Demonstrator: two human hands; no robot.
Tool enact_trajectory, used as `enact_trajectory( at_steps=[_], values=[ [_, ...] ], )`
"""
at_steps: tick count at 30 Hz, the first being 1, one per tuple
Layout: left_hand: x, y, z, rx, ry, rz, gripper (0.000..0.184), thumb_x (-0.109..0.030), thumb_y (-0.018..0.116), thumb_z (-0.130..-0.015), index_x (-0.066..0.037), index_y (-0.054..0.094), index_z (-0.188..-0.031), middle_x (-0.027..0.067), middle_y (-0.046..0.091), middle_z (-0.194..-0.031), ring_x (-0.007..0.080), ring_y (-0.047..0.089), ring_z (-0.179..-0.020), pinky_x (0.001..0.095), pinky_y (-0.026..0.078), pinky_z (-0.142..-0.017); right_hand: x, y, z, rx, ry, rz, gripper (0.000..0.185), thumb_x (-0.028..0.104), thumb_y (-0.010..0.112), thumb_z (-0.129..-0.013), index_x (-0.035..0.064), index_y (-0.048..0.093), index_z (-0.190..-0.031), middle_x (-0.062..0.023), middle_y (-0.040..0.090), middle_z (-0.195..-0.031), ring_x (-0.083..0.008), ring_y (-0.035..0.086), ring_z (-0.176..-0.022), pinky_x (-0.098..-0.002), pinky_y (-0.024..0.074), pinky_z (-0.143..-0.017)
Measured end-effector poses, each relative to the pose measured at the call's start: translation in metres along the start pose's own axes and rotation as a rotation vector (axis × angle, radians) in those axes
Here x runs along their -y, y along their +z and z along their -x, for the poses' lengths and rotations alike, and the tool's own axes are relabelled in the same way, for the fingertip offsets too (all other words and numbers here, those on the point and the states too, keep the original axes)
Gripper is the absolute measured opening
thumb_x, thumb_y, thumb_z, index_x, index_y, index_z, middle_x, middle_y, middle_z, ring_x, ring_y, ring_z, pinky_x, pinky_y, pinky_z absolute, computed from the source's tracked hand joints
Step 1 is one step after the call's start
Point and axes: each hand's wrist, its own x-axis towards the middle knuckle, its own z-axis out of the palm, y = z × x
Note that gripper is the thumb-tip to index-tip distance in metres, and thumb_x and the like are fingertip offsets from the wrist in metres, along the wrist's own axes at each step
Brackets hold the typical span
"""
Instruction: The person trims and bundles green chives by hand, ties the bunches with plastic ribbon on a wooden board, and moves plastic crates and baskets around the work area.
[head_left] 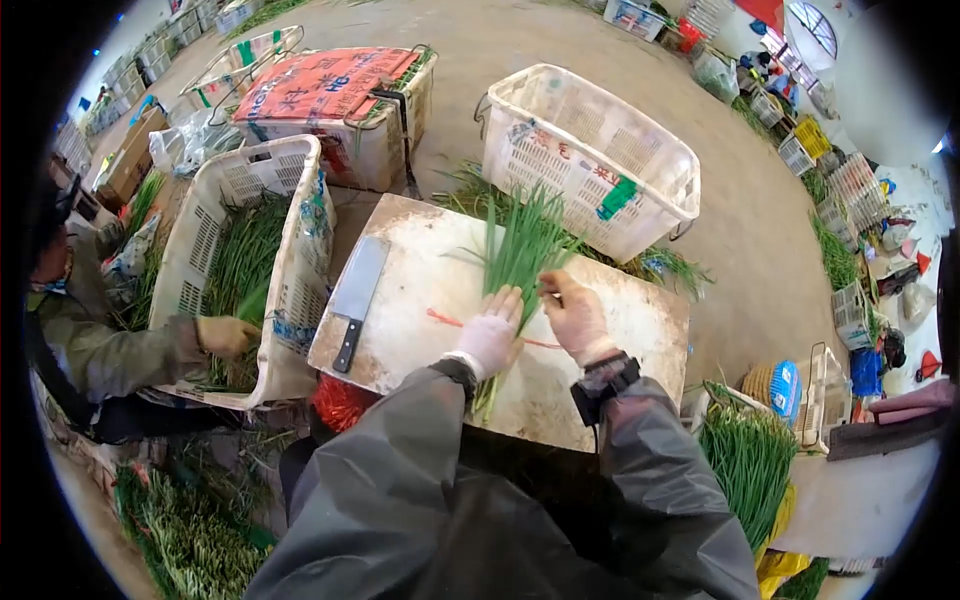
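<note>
A loose bundle of long green chives (522, 240) lies across the worn white board, leaf ends away from me. My left hand (490, 335), in a thin pale glove, rests flat on the bundle with fingers stretched out. Just right of the leaves is my right hand (576, 318), its fingers curled and pinched; what they hold, if anything, is too small to make out. A red tie (541, 345) runs under the bundle, showing on both sides. To the left, a cleaver (361, 285) with a black handle lies on the board (620, 315).
Beyond the board stands a white crate (640, 145). At left, a co-worker's hand (228, 337) reaches into another crate (180, 250) of greens. Behind it is a crate under a red sack (325, 85). More chives (745, 460) stand at right; red string (340, 402) hangs below the board's left edge.
</note>
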Motion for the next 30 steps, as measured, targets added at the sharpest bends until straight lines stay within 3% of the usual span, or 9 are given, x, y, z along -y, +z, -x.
enact_trajectory(
  at_steps=[8, 13, 16, 17, 20, 24, 25, 28, 30],
  values=[
    [0.002, 0.023, -0.002, -0.098, -0.024, -0.021, 0.054, -0.033, 0.057, -0.096, 0.003, 0.063, -0.136, 0.0228, 0.055, -0.147, 0.0394, 0.040, -0.148, 0.0501, 0.029, -0.125, 0.006, 0.095, -0.127, 0.061, -0.053, 0.141, 0.020, 0.017, 0.063, -0.094, 0.0135, 0.070, -0.113, -0.0121, 0.077, -0.103, -0.0337, 0.073, -0.099, -0.0435, 0.0580, -0.085],
    [0.000, 0.004, -0.006, 0.208, -0.052, -0.059, 0.062, -0.036, 0.053, -0.101, 0.001, 0.052, -0.150, 0.0188, 0.045, -0.160, 0.0339, 0.030, -0.156, 0.0478, 0.022, -0.128, 0.033, 0.102, -0.149, 0.312, 0.087, 0.607, 0.023, 0.023, 0.067, -0.089, 0.0127, 0.074, -0.109, -0.0166, 0.077, -0.105, -0.0381, 0.073, -0.103, -0.0462, 0.0571, -0.090],
    [-0.001, 0.002, -0.004, 0.204, -0.036, -0.128, 0.060, -0.036, 0.050, -0.103, 0.000, 0.051, -0.151, 0.0172, 0.047, -0.160, 0.0338, 0.029, -0.157, 0.0487, 0.020, -0.128, 0.042, 0.105, -0.150, 0.412, 0.147, 0.730, 0.025, 0.025, 0.068, -0.087, 0.0098, 0.075, -0.105, -0.0161, 0.077, -0.108, -0.0381, 0.073, -0.105, -0.0457, 0.0571, -0.091],
    [0.001, 0.001, -0.001, 0.012, -0.021, -0.086, 0.056, -0.034, 0.054, -0.098, 0.000, 0.061, -0.142, 0.0181, 0.057, -0.150, 0.0386, 0.037, -0.151, 0.0522, 0.022, -0.128, 0.038, 0.108, -0.152, 0.429, 0.184, 0.740, 0.027, 0.022, 0.066, -0.088, 0.0072, 0.077, -0.108, -0.0180, 0.077, -0.109, -0.0378, 0.073, -0.107, -0.0451, 0.0571, -0.092],
    [-0.003, -0.013, -0.002, 0.270, -0.031, -0.100, 0.056, -0.032, 0.049, -0.103, -0.002, 0.054, -0.150, 0.0125, 0.047, -0.162, 0.0337, 0.027, -0.158, 0.0541, 0.018, -0.128, 0.022, 0.112, -0.156, 0.467, 0.270, 0.659, 0.031, 0.017, 0.062, -0.088, 0.0074, 0.077, -0.113, -0.0215, 0.075, -0.111, -0.0392, 0.071, -0.111, -0.0458, 0.0567, -0.093],
    [-0.003, -0.028, 0.002, 0.208, -0.031, -0.099, 0.055, -0.030, 0.049, -0.102, -0.003, 0.055, -0.149, 0.0113, 0.043, -0.164, 0.0322, 0.028, -0.157, 0.0557, 0.017, -0.128, -0.001, 0.105, -0.144, 0.376, 0.354, -0.153, 0.022, 0.016, 0.077, -0.085, 0.0008, 0.074, -0.101, -0.0083, 0.075, -0.089, -0.0187, 0.070, -0.078, -0.0316, 0.0549, -0.069],
    [-0.003, -0.028, 0.003, 0.191, -0.031, -0.118, 0.056, -0.029, 0.048, -0.101, -0.003, 0.054, -0.150, 0.0110, 0.042, -0.165, 0.0314, 0.029, -0.157, 0.0558, 0.016, -0.128, 0.009, 0.094, -0.138, 0.350, 0.458, -0.318, 0.017, 0.012, 0.078, -0.089, 0.0009, 0.073, -0.101, -0.0018, 0.070, -0.087, -0.0098, 0.061, -0.073, -0.0248, 0.0491, -0.065],
    [-0.003, -0.005, 0.005, 0.045, -0.013, -0.171, 0.058, -0.029, 0.052, -0.099, -0.001, 0.053, -0.150, 0.0135, 0.040, -0.165, 0.0305, 0.029, -0.157, 0.0546, 0.015, -0.129, 0.017, 0.077, -0.126, 0.352, 0.475, -0.726, 0.018, 0.010, 0.078, -0.090, 0.0014, 0.074, -0.105, -0.0014, 0.071, -0.090, -0.0096, 0.061, -0.072, -0.0250, 0.0479, -0.067],
    [-0.003, 0.001, 0.003, -0.015, -0.012, -0.185, 0.060, -0.029, 0.053, -0.098, 0.001, 0.052, -0.150, 0.0151, 0.039, -0.165, 0.0295, 0.028, -0.157, 0.0529, 0.015, -0.129, 0.024, 0.066, -0.118, 0.365, 0.391, -0.755, 0.012, 0.007, 0.076, -0.093, 0.0023, 0.072, -0.103, -0.0006, 0.070, -0.089, -0.0089, 0.060, -0.073, -0.0241, 0.0470, -0.067]
  ],
)
